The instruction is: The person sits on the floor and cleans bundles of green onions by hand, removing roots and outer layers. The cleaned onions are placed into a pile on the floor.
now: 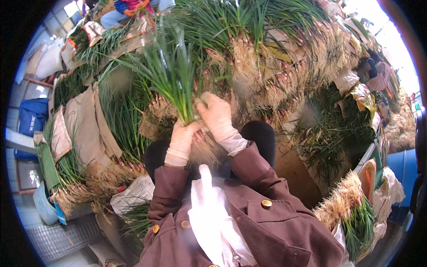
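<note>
A bunch of green onions [180,89] stands upright before me, its long green leaves fanned upward and its pale roots hanging down over my lap. My left hand [181,138], in a pale glove, is wrapped round the bunch near the base of the stems. Against the right side of the stems is my right hand [215,113], also gloved, with its fingers bent in; whether it pinches a single leaf or stem is too small to make out. Behind the bunch lies a large heap of green onions [244,58], roots toward me.
More green onions [120,115] lie to the left beside brown cardboard [82,124]. Loose trimmings [329,133] are piled at the right. A root-up bundle [351,200] sits at lower right near a blue barrel [402,173]. Another person [129,11] sits at the far left.
</note>
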Demonstrator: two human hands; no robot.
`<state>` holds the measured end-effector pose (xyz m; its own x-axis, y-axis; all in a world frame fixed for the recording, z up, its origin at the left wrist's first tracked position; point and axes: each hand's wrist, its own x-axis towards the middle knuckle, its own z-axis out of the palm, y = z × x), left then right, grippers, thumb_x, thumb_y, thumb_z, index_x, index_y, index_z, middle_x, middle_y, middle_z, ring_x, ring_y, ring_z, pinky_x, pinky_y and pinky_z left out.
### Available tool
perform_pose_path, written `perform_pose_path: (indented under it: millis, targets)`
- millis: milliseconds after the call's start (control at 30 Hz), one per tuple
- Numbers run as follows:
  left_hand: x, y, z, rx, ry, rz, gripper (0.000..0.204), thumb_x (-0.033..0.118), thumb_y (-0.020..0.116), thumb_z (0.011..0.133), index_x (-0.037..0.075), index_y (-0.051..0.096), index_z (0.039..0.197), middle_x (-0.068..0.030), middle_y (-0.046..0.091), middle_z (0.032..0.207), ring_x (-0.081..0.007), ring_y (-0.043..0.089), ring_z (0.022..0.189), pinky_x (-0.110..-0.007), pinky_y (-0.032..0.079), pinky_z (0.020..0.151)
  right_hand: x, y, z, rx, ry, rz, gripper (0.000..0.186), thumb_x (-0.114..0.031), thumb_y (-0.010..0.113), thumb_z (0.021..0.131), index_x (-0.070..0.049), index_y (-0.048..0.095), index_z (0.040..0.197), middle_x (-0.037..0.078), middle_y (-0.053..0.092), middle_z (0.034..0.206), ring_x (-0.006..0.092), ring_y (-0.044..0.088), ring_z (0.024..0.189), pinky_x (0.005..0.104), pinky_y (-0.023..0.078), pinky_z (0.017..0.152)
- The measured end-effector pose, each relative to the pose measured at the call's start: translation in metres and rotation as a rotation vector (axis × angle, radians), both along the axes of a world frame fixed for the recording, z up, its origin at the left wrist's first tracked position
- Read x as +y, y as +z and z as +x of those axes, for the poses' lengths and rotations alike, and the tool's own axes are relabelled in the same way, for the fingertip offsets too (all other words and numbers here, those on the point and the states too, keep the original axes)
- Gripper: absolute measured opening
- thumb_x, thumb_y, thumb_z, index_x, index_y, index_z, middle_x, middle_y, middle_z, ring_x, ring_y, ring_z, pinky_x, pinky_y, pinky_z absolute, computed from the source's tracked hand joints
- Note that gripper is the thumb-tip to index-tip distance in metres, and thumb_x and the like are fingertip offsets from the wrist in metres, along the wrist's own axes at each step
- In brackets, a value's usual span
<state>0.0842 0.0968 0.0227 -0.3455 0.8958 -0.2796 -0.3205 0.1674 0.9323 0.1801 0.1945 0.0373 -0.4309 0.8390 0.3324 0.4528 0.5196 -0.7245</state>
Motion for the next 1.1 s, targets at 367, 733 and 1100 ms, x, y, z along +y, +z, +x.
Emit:
perform_pose_path:
  millis: [367, 733, 1100]
  targets:
    - [-0.08, 0.036, -0.005, -0.239, -0.002, 0.047, 0.025, 0.012, 0.069, 0.082, 0.007, 0.052, 0.1, -0.0108, 0.066, 0.089, -0.0187, 0.066, 0.073, -0.026, 0.054, 0.061, 0.077, 0.022, 0.076, -0.369, 0.713, -0.608, 0.024, -0.03, 0.067, 0.09, -0.006, 0.069, 0.093, 0.006, 0.069, 0.078, 0.0135, 0.064, 0.067, 0.0296, 0.053, 0.067]
    - [-0.057, 0.008, -0.039, -0.252, 0.118, 0.177, 0.037, 0.013, 0.072, 0.086, 0.003, 0.055, 0.118, -0.0076, 0.067, 0.086, -0.0147, 0.065, 0.072, -0.021, 0.051, 0.052, 0.2, -0.023, 0.147, -0.034, -0.383, -0.012, 0.019, -0.025, 0.069, 0.086, -0.009, 0.072, 0.096, 0.01, 0.072, 0.095, 0.0236, 0.068, 0.086, 0.0364, 0.052, 0.078]
    - [0.031, 0.032, -0.017, -0.103, -0.212, 0.051, 0.029, 0.023, 0.069, 0.088, 0.002, 0.061, 0.106, -0.0097, 0.069, 0.084, -0.0144, 0.066, 0.065, -0.019, 0.046, 0.051, 0.028, 0.033, 0.094, -0.116, 0.329, 0.251, 0.013, -0.016, 0.067, 0.077, -0.007, 0.068, 0.087, 0.01, 0.066, 0.1, 0.0331, 0.06, 0.094, 0.0418, 0.049, 0.084]
